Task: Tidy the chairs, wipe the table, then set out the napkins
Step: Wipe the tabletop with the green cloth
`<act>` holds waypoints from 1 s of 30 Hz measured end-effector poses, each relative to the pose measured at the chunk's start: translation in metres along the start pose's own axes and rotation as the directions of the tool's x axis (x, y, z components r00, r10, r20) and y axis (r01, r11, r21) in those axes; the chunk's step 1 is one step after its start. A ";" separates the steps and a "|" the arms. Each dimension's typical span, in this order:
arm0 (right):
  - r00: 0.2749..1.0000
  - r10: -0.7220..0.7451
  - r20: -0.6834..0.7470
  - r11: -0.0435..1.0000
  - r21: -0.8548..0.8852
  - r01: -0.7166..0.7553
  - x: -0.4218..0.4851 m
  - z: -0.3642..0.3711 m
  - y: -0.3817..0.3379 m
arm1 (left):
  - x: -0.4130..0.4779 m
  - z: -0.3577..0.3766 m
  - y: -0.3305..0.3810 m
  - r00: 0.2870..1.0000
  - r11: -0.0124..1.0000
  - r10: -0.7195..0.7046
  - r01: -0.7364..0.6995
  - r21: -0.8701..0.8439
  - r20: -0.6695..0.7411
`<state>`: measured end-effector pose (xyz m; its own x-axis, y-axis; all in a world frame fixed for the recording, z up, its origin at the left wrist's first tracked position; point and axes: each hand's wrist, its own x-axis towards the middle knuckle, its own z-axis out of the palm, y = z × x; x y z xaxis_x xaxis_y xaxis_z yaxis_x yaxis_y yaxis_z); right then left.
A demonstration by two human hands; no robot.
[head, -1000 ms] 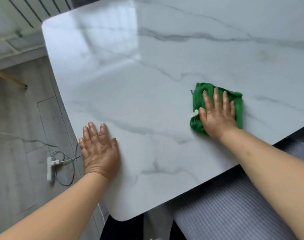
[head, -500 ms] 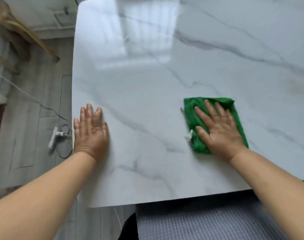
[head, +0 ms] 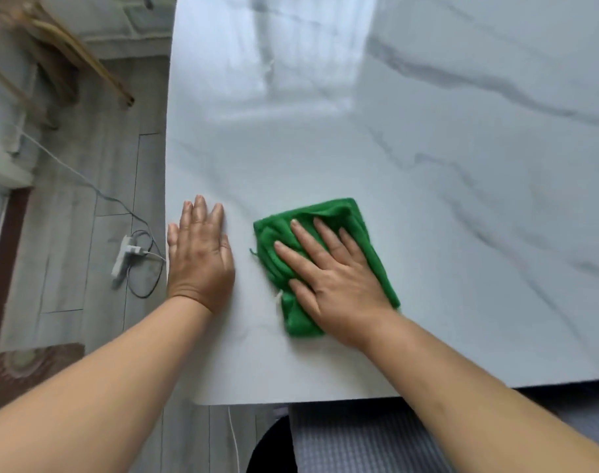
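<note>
Here, fingers straight, right hand (head: pixel 339 285) presses one green cloth (head: pixel 335 210), left hand (head: pixel 200 264) one table (head: pixel 444 186).

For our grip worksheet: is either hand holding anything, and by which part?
Neither grips anything. The right hand presses on the middle of the green cloth; the left hand rests on the table.

We're looking at a home dining area: a glossy marble-look tabletop (head: pixel 427 172), grey plank floor (head: pixel 83 206) off its left edge, a power strip (head: pixel 122 256) lying there, slanted chair legs (head: pixel 86 63) beyond, a patterned rug (head: pixel 28 370) nearby.
</note>
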<state>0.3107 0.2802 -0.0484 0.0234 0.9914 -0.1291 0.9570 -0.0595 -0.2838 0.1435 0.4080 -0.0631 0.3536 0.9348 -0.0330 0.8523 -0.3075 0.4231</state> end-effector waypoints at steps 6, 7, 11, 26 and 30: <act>0.908 0.416 -0.049 0.904 -0.084 -0.418 -0.010 -0.041 0.124 | 0.003 0.008 -0.004 1.000 1.000 0.005 -0.005 0.021 -0.013; 0.867 0.492 -0.078 0.865 -0.070 -0.497 0.011 -0.045 0.132 | 0.002 0.009 -0.005 1.000 1.000 0.012 -0.011 0.021 -0.011; 0.849 0.518 -0.104 0.850 -0.049 -0.524 0.108 -0.038 0.105 | 0.003 0.005 -0.007 0.999 0.992 0.013 -0.019 -0.124 -0.052; 0.938 -0.288 0.193 0.948 -0.083 0.308 0.044 0.032 -0.127 | -0.016 -0.083 -0.055 0.822 0.774 -0.499 0.281 -0.567 -0.274; 0.901 -0.370 0.227 0.914 -0.082 0.396 -0.009 0.037 -0.116 | -0.045 -0.070 -0.038 0.863 0.813 -0.450 0.290 -0.505 -0.228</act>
<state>0.1888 0.2738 -0.0491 -0.3988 0.8885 -0.2269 0.9081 0.3482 -0.2328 0.0678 0.3901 -0.0143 -0.1661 0.9860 -0.0126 0.6004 0.1112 0.7919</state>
